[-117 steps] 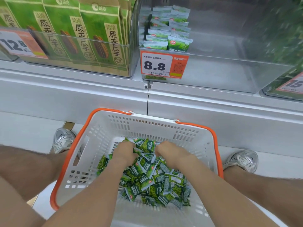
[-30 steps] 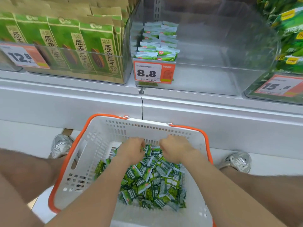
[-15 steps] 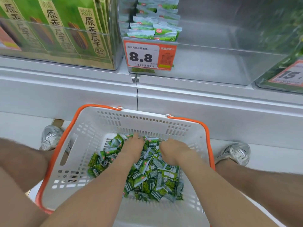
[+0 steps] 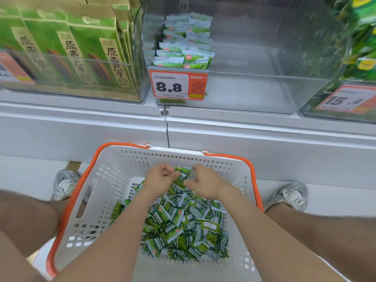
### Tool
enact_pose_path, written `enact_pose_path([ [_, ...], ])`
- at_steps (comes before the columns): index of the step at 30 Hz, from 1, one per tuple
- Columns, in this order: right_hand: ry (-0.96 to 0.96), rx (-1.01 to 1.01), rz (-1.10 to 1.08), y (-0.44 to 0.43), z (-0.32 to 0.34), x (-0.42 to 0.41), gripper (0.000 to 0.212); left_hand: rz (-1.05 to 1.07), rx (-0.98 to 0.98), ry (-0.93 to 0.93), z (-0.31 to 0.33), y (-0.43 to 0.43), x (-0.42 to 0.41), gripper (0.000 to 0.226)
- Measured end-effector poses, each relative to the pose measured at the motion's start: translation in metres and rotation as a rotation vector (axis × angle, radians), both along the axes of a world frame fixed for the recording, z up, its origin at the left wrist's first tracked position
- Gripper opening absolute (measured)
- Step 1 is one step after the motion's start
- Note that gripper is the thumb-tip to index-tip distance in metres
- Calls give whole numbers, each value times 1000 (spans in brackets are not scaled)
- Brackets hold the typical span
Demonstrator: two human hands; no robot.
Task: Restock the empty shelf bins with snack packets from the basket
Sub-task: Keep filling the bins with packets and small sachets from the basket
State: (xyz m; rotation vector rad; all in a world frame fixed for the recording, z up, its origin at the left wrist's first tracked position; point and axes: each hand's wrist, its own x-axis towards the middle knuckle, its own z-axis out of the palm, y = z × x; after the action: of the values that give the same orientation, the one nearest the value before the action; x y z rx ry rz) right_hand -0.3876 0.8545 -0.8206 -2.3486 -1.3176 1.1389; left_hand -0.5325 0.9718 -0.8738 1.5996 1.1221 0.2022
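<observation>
A white basket (image 4: 114, 192) with an orange rim stands on the floor between my feet. Inside it lies a heap of small green snack packets (image 4: 183, 224). Both my hands are over the far end of the heap. My left hand (image 4: 160, 178) and my right hand (image 4: 205, 182) hold a few green packets (image 4: 182, 174) between them, fingers curled round them, just above the pile. Above, a clear shelf bin (image 4: 254, 88) with an 8.8 price tag (image 4: 177, 84) holds a narrow stack of green packets (image 4: 183, 47) at its left side.
Tall green and brown seed bags (image 4: 81, 53) fill the bin to the left. A bin of green bags with a 15.8 tag (image 4: 343, 98) sits at the right. A white shelf front (image 4: 244, 135) runs across below the bins. My shoes (image 4: 289, 196) flank the basket.
My hands have come up out of the heap with a few packets held between them. Half a second ago they were pressed down into the pile.
</observation>
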Motion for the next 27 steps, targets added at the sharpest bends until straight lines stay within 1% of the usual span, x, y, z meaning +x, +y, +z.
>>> enact_pose_path([
  [1, 72, 77, -79, 1, 6, 0, 36, 24, -85, -78, 11, -1, 2, 24],
  [2, 154, 166, -143, 0, 13, 1, 24, 36, -154, -152, 22, -2, 2, 25],
  [4, 338, 255, -261, -1, 23, 4, 26, 25, -230, -256, 42, -4, 4, 19],
  [6, 487, 264, -323, -4, 34, 3, 21, -20, -222, -284, 58, -4, 2, 16],
  [8, 525, 270, -293, -6, 43, 1, 25, -80, -191, -283, 69, -4, -3, 20],
  [11, 492, 281, -222, -8, 51, 0, 31, -169, -209, -283, 78, -2, -13, 19],
  [14, 555, 338, -238, -11, 60, 2, 44, -153, -238, -310, 89, 0, -15, 18],
  [15, 554, 357, -246, -10, 62, 3, 45, -137, -232, -328, 94, 0, -14, 18],
  [19, 500, 483, -257, -4, 78, 6, 35, -81, -116, -399, 118, 4, -6, 15],
  [21, 409, 578, -269, 2, 89, 5, 24, -39, -26, -434, 137, 4, 0, 15],
  [22, 311, 644, -272, 5, 97, 5, 23, -22, 33, -448, 149, 4, 4, 22],
  [24, 18, 805, -259, 9, 119, 4, 33, 34, 160, -500, 176, 3, 13, 43],
  [25, -110, 903, -249, 10, 135, 1, 32, 76, 234, -547, 190, 3, 17, 50],
  [26, -196, 1014, -250, 11, 153, -3, 27, 124, 347, -592, 203, 3, 20, 51],
  [27, -248, 1126, -269, 11, 171, -7, 20, 168, 498, -623, 215, 3, 22, 45],
])
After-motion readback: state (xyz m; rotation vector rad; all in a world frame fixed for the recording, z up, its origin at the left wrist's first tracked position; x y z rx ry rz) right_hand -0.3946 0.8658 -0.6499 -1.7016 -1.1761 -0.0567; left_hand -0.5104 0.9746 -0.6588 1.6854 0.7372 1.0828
